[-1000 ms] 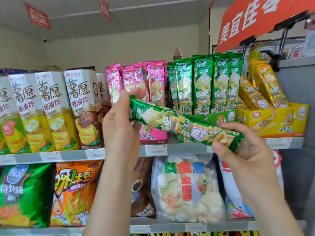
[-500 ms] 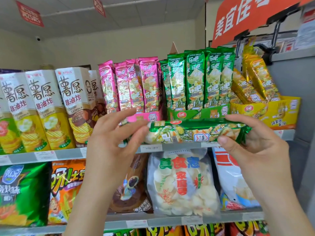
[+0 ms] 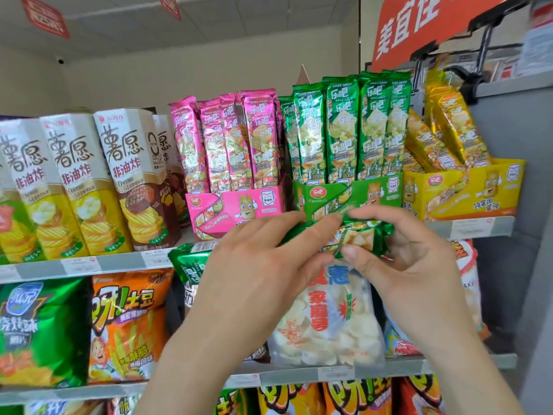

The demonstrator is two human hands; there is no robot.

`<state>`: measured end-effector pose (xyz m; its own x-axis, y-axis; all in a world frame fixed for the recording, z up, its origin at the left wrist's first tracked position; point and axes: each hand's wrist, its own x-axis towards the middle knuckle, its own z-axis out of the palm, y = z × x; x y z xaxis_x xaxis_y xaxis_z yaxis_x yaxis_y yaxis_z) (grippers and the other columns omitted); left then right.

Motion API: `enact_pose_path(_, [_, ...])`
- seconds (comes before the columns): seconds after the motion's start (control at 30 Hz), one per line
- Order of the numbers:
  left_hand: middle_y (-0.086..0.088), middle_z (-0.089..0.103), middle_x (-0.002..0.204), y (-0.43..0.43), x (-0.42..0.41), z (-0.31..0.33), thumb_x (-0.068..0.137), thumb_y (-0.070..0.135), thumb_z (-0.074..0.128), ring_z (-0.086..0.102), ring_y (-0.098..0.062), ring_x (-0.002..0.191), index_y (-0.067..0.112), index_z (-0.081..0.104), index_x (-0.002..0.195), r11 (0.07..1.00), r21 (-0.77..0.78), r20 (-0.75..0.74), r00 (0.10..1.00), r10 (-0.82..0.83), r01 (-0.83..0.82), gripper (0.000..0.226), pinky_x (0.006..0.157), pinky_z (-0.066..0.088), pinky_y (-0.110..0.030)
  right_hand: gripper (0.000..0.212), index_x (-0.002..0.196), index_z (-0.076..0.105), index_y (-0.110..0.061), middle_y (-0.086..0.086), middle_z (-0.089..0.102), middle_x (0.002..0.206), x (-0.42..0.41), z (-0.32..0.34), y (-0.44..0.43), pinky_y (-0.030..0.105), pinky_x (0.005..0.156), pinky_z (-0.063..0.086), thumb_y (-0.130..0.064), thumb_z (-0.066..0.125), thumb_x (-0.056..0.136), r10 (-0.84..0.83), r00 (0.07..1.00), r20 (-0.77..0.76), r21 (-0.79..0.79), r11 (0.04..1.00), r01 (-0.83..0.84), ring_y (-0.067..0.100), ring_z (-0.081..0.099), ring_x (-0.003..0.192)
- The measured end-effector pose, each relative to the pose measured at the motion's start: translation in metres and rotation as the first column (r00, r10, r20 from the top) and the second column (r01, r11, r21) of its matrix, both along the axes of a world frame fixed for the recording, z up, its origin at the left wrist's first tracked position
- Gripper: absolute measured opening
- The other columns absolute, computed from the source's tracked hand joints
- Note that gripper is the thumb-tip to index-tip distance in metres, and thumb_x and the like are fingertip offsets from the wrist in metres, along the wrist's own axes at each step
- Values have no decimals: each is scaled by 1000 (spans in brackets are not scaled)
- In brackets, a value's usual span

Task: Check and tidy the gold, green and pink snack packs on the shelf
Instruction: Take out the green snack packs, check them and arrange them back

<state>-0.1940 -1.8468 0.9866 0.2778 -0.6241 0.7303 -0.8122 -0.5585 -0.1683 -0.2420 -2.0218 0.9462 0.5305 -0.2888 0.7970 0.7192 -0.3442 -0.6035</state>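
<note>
green pack (image 3: 357, 236) now lower — left hand (image 3: 257, 274) and right hand (image 3: 410, 265) closer together, both pinching it.

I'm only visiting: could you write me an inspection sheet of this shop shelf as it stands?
Surface: grey upper shelf, price labels along its edge.
Job's things: pink packs and green packs stand upright; gold packs lean left in the yellow tray; one loose green pack held sideways before the shelf.
Clutter: tall chip boxes at left; crisp bags on the shelf below.
Grippers: left hand and right hand both pinch the loose green pack with their fingers.
Cables: nothing seen.
Surroundings: orange sign above right; red ceiling banners.
</note>
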Motion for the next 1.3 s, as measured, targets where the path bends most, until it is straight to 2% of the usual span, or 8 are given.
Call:
enact_pose_path(0.23, [14,68,115,0,12,-13,94,38,54,67,-11,102,37,61,125,919,-342,-155,953,-261,196,32,77,56,-34,45,123,61,-38,0,70,115,4,-9,20,35,86,57,-39,76,81,141,990,27,261,955,-143,19,67,107])
enact_pose_path(0.43, [24,68,111,-2,14,-32,90,35,64,63,8,100,44,53,131,815,-532,-255,874,-413,230,43,82,47,-10,27,95,74,-50,-9,77,85,8,-3,32,15,67,53,-52,75,68,64,998,27,398,915,-69,2,70,75])
enact_pose_path(0.6, [27,65,114,3,18,-44,88,28,65,61,8,106,35,61,126,802,-560,-256,877,-407,208,39,88,43,-7,55,100,76,-16,4,76,100,6,0,22,50,100,49,-53,85,59,186,979,-84,459,879,-127,23,69,102])
enact_pose_path(0.73, [26,66,114,5,16,-52,89,36,63,62,5,105,44,61,125,806,-560,-323,845,-425,192,37,86,44,-9,11,79,79,-28,-2,75,80,7,4,21,41,85,54,-30,75,69,132,987,-92,454,888,-76,15,69,81])
enact_pose_path(0.9, [8,57,133,-4,3,-54,97,19,46,50,-7,125,16,48,141,872,-416,-243,893,-379,257,44,103,37,-17,15,76,79,-22,2,73,73,7,6,29,44,76,57,-31,80,63,148,985,-84,502,861,-86,21,67,74])
enact_pose_path(1.03, [21,45,141,-11,-5,-51,95,7,43,44,2,129,29,30,149,831,-483,-353,806,-475,278,60,103,33,-12,15,71,72,-22,-1,68,69,8,0,39,27,58,53,-29,85,69,136,991,-15,489,865,-111,14,62,64])
enact_pose_path(1.2, [13,66,115,-11,0,-53,98,41,47,54,15,102,35,33,147,808,-547,-366,806,-466,218,51,85,37,-2,41,94,78,-17,5,75,96,6,-13,37,29,75,55,-52,76,72,263,964,-39,434,873,-221,20,70,91])
enact_pose_path(1.3, [13,66,124,-9,5,-52,87,52,57,59,7,108,51,40,139,776,-591,-397,759,-517,220,55,89,50,-19,39,97,77,-21,1,74,102,5,-17,36,29,84,54,-50,78,70,312,949,-52,379,885,-270,18,68,100])
